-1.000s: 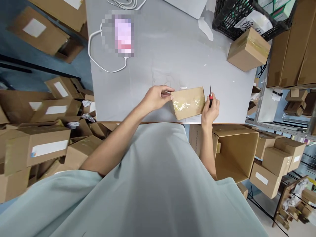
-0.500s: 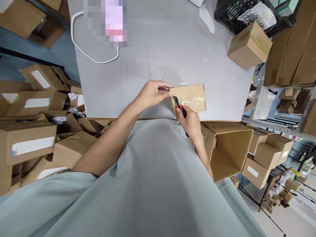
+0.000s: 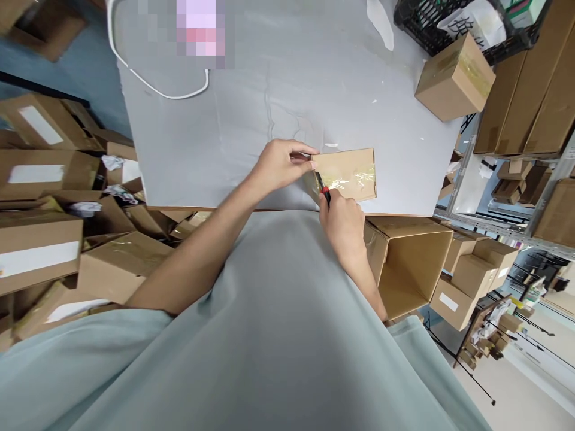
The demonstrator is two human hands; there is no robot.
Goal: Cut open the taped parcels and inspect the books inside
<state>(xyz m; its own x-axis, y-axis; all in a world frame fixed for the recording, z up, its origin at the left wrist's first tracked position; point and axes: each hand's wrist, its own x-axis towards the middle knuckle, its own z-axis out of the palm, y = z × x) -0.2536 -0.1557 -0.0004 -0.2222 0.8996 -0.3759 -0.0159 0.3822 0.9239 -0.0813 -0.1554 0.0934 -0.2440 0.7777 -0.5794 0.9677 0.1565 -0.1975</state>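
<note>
A small cardboard box [image 3: 345,170] with shiny clear tape lies at the near edge of the grey table. My right hand [image 3: 344,224] is closed around a black and red utility knife [image 3: 325,191]. The knife's tip rests at the box's left edge, by the taped end. My left hand [image 3: 285,164] grips the box's upper left corner between thumb and fingers.
The grey table [image 3: 202,149] carries a white cable [image 3: 175,97] and a blurred-out item at the back left. Back right, a taped carton [image 3: 456,78] stands beside a black crate [image 3: 431,24]. An open carton [image 3: 411,269] sits below the right edge; several boxes [image 3: 40,173] crowd the left.
My right hand has turned, so its back faces up and covers more of the knife. The knife has moved slightly along the box's left edge. The view has shifted a little.
</note>
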